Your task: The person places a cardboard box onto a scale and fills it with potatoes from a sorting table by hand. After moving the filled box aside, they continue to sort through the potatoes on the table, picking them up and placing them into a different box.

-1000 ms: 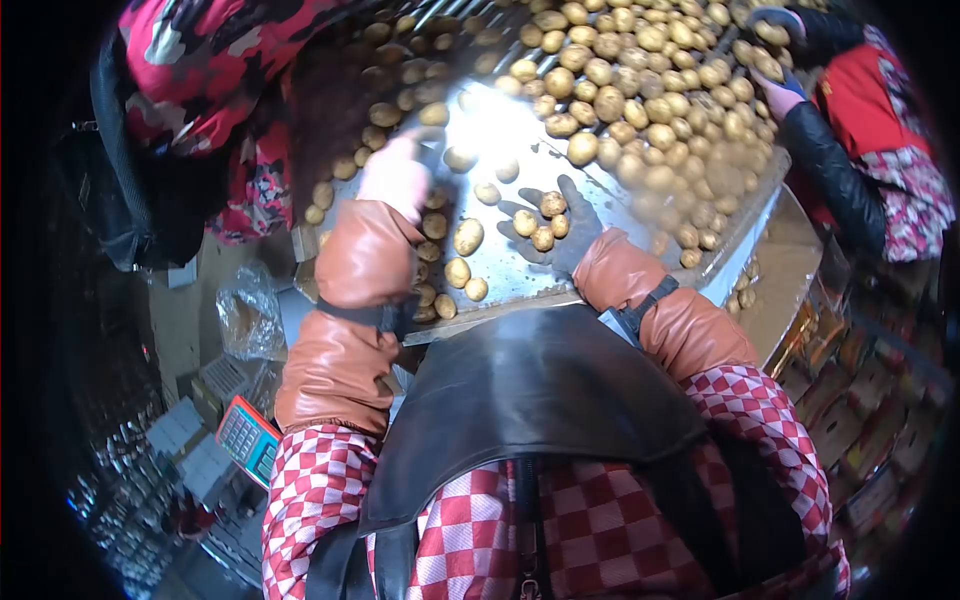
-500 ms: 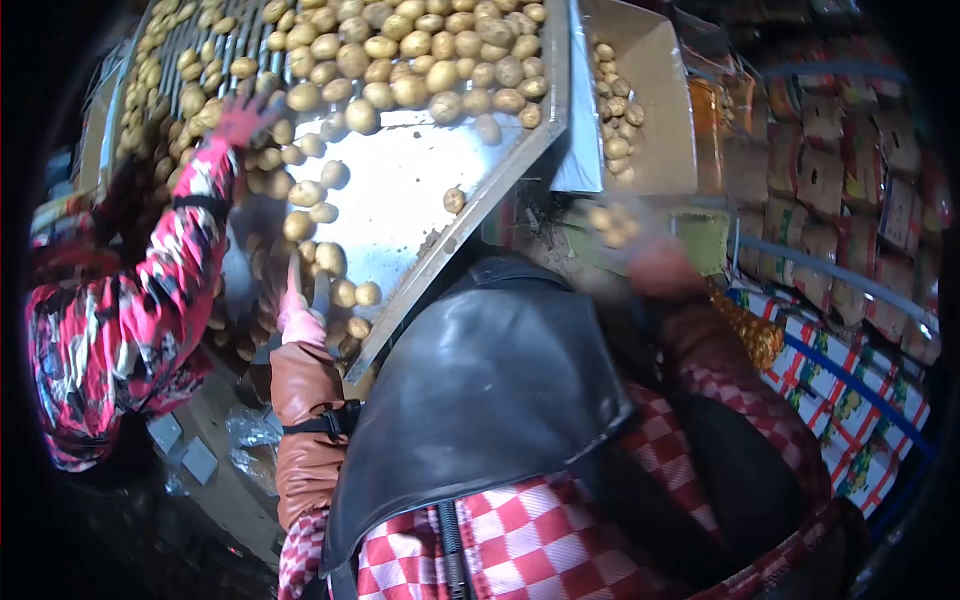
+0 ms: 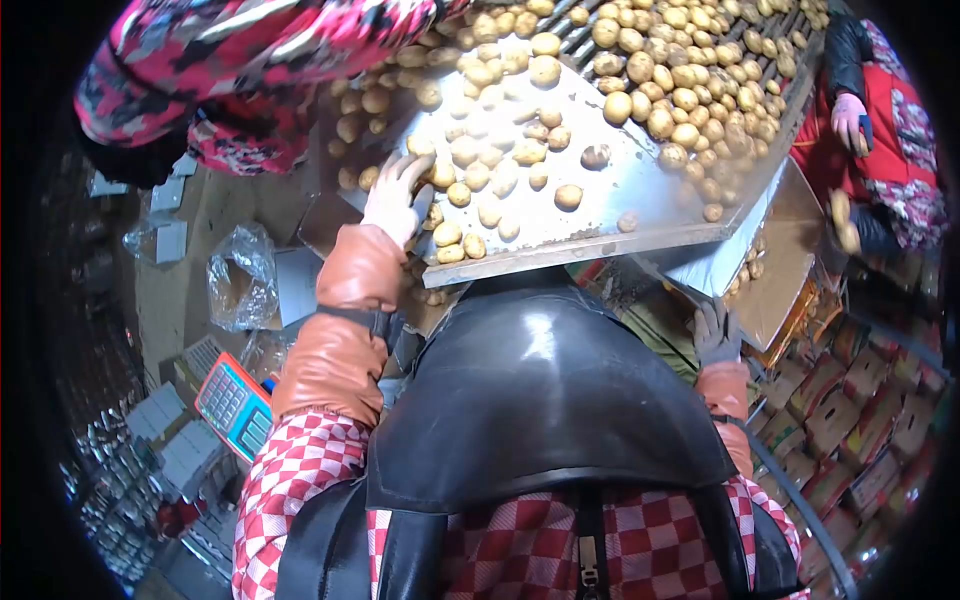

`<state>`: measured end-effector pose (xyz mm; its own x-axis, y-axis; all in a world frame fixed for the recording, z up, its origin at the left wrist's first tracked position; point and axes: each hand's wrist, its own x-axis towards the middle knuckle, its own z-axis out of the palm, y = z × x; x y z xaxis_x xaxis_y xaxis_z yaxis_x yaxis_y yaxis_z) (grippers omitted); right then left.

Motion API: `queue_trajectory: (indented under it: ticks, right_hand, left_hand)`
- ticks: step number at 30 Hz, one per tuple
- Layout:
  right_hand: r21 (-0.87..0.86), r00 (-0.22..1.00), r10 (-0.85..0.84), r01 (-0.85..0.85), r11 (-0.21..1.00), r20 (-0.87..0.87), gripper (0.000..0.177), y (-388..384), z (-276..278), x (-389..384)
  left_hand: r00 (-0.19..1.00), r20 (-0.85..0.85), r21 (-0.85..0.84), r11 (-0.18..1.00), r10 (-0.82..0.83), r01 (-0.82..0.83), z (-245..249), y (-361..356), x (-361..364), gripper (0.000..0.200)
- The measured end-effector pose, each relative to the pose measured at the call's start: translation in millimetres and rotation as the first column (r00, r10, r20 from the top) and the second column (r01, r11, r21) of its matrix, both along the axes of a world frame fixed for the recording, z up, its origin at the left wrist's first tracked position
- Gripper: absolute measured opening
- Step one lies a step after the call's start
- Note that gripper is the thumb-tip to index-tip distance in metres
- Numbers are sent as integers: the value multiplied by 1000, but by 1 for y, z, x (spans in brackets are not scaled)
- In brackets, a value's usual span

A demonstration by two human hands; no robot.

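My pale-gloved left hand (image 3: 395,195) lies spread on small tan potatoes (image 3: 447,233), grey-gloved right hand (image 3: 716,333) open and empty: I'd rake gently, never squeeze.

Your left hand (image 3: 396,196) is wearing a pale, matt cloth glove (image 3: 388,208), your right hand (image 3: 716,333) a dark grey knitted one. Glossy brown leatherette sleeve covers (image 3: 338,355) are shining over checked cloth (image 3: 300,470). Your smooth black apron (image 3: 540,400) is gleaming. At twelve o'clock the bare sheet-metal bench (image 3: 560,236) is glaring under matt, dusty-skinned potatoes (image 3: 568,196). At nine o'clock a crinkled clear plastic bag (image 3: 240,288) is glinting; at three o'clock dull brown cardboard (image 3: 790,250) is showing.
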<state>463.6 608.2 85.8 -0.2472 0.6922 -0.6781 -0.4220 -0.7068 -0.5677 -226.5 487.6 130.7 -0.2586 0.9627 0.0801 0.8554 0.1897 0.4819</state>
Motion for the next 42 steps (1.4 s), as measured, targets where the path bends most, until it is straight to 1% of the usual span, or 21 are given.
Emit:
queue_trajectory:
  ticks: [1, 5, 7, 9, 11, 17, 18, 19, 20, 21, 22, 23, 25, 27, 29, 32, 34, 36, 38, 39, 42]
  right_hand:
    - [-163, 999, -45, 42, 986, -15, 56, 22, 50, -77]
    - [41, 860, 391, -401, 915, -329, 54, 70, 57, -176]
    - [144, 651, 462, -481, 865, -602, 55, 82, 55, -231]
    - [150, 747, 636, -618, 772, -193, 54, 88, 83, -285]
    - [104, 595, 802, -801, 589, 45, 56, 98, 121, -334]
    - [464, 505, 721, -840, 283, 474, 46, 174, 35, -379]
    - [234, 671, 681, -741, 629, 292, 44, 170, 50, -400]
    - [520, 661, 610, -739, 427, 438, 46, 200, -58, -395]
    - [589, 578, 221, -808, 19, 785, 51, 178, -24, -414]
    - [395, 500, -299, -850, -348, 813, 56, 153, 16, -434]
    - [267, 362, 345, -919, 291, 866, 64, 158, -11, -449]
    - [-47, -54, 208, -998, -37, 977, 71, 109, 122, -475]
    - [-20, -5, -66, -975, -222, 998, 68, 95, 55, -455]
    - [116, 58, 166, -924, -365, 984, 62, 89, 40, -429]
    - [46, -54, 171, -847, -530, 984, 54, 88, 53, -414]
    - [98, -43, 288, -884, -456, 957, 46, 106, 59, -408]
    - [21, -126, 645, -976, -216, 754, 42, 119, 48, -406]
    - [80, -85, 655, -973, -218, 751, 40, 131, 49, -411]
    - [173, 13, 617, -965, -199, 786, 38, 136, 70, -422]
    - [161, 112, 667, -987, -12, 737, 37, 141, 54, -426]
    - [240, 169, 507, -968, -77, 845, 34, 155, 102, -463]
  left_hand:
    - [995, -17, -98, 990, 97, -98, -3, -18, 1, 42]
    - [910, 315, -146, 961, 268, -233, 26, -36, 16, 37]
    - [973, 98, -27, 978, 208, -207, 24, -23, 51, 45]
    - [985, -165, -310, 945, 58, -108, 48, -4, 94, 58]
    - [986, -127, -184, 979, -107, 83, 12, -8, 99, 57]
    - [923, 99, -347, 882, 373, -319, 10, -47, 72, 42]
    - [918, 138, -327, 892, 371, -311, 17, -49, 78, 41]
    - [934, 81, -265, 911, 347, -316, 4, -53, 87, 41]
    - [932, 153, -255, 925, 328, -283, 6, -55, 89, 40]
    - [925, 226, -241, 938, 305, -250, 10, -55, 91, 38]
    - [923, 222, -249, 933, 315, -259, 22, -49, 90, 38]
    - [879, 207, -380, 864, 429, -332, 39, -40, 87, 35]
    - [843, 104, -449, 781, 528, -434, 38, -36, 74, 28]
    - [896, -9, -113, 890, 444, -442, 31, -26, 65, 33]
    - [921, -61, -193, 901, 384, -388, 41, 4, 59, 41]
    - [960, -202, -456, 848, 195, -269, 28, 43, 54, 43]
    - [964, -184, -489, 834, 190, -257, 29, 59, 50, 36]
    - [974, -175, -725, 650, 146, -228, 39, 64, 48, 34]
    - [963, -127, -616, 742, 237, -263, -3, 50, 45, 32]
    - [949, -68, -496, 815, 308, -300, -19, 41, 44, 30]
    - [903, 66, -382, 847, 425, -371, 1, 28, 51, 30]
